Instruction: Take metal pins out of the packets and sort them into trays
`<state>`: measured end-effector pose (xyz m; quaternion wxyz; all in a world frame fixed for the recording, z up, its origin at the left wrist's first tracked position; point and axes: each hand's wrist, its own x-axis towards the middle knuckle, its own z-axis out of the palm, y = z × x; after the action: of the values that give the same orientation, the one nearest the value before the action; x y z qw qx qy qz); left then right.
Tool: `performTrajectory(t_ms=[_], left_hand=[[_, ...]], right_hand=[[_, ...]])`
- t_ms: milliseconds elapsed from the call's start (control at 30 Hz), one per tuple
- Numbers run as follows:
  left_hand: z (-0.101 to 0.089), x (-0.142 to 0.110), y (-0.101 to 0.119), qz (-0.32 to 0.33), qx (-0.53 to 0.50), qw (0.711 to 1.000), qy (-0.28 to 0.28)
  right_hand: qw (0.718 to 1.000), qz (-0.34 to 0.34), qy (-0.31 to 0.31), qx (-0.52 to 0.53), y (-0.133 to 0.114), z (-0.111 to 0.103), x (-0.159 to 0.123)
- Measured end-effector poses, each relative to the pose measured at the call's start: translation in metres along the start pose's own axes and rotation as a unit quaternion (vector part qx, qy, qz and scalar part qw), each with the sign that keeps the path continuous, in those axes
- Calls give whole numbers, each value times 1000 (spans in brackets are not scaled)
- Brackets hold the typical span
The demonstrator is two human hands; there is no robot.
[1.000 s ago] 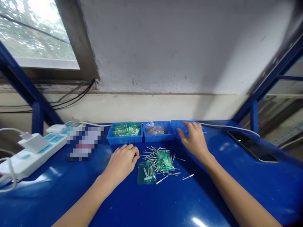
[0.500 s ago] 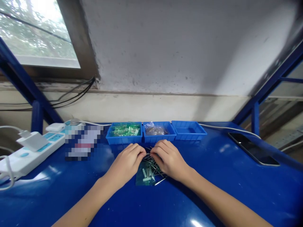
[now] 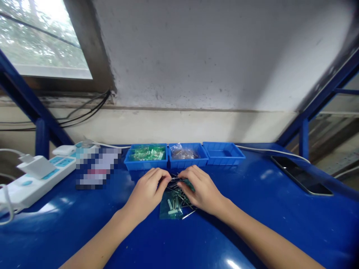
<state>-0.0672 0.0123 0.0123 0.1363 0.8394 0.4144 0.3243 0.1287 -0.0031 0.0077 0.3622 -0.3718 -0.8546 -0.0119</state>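
My left hand is closed, thumb and forefinger pinching a thin metal pin that looks like a blind rivet. Facing it, my right hand has its thumb and forefinger apart, with the fingertips close to the pin's other end. Below both hands lies a loose pile of similar metal rivets, partly covered by my right hand. In front of the pile, a small clear greenish bag holds white plugs and what look like screws. One single rivet sticks out towards me.
Behind my hands stand a blue bin with green bags, a blue bin with clear bags and an empty blue bin. A white power strip lies left, a phone right. A pixelated item sits near the strip.
My right thumb and forefinger have parted from their pinch. My left hand has shifted slightly left and up, still holding the rivet. The view has moved a little.
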Motion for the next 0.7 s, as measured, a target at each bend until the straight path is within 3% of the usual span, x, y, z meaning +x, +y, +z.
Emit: performTrajectory(t_ms=[300, 367, 433, 533, 567, 600, 700], left_hand=[[2, -3, 3, -16, -53, 998, -9], [3, -3, 0, -31, -49, 998, -13], [4, -1, -5, -41, 0, 999, -22], [8, 2, -15, -35, 102, 992, -60], [9, 3, -17, -32, 126, 989, -73], [10, 4, -18, -29, 142, 986, -82], [12, 6, -18, -20, 166, 983, -81]], right_hand=[[998, -30, 25, -41, 6, 0, 3], [996, -31, 62, -56, 13, -5, 3], [987, -13, 141, -82, 26, -17, 1], [952, 61, 268, -138, 54, -41, -5], [928, 107, 309, -176, 64, -49, -7], [915, 157, 312, -201, 73, -55, -9], [913, 262, 229, -213, 89, -61, -12]])
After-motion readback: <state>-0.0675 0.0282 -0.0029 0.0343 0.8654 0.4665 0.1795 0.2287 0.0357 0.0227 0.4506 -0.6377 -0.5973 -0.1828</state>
